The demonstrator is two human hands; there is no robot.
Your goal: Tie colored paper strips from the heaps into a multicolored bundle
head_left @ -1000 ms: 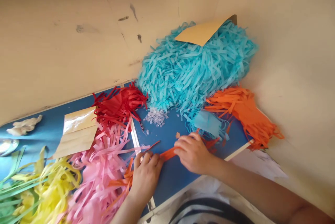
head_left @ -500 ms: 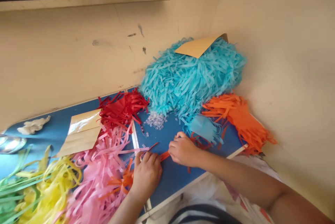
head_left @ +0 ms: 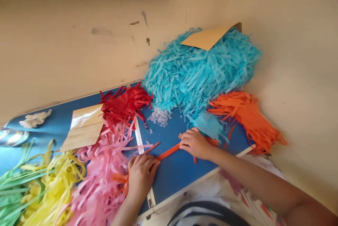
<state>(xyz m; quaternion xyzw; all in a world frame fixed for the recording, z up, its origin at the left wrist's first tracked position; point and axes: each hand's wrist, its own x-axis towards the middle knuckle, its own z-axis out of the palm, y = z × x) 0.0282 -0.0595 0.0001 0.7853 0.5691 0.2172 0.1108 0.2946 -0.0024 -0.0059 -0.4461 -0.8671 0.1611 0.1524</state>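
Orange strip (head_left: 169, 152) flat on counter (head_left: 182, 175). Left hand (head_left: 141, 175) curled on its 8 o'clock end; right hand (head_left: 195, 144) pinches 2 o'clock end. Turquoise pile (head_left: 200, 71) at 12 o'clock.

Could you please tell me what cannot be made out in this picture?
Head view:
Left hand: its curled knuckles hide whether it grips the twisted orange paper strip.
Right hand: its own back hides the strip's end and grip.
Shiny metal object: cut off by the left edge.
Small clear bits on the blue table: too small to identify.
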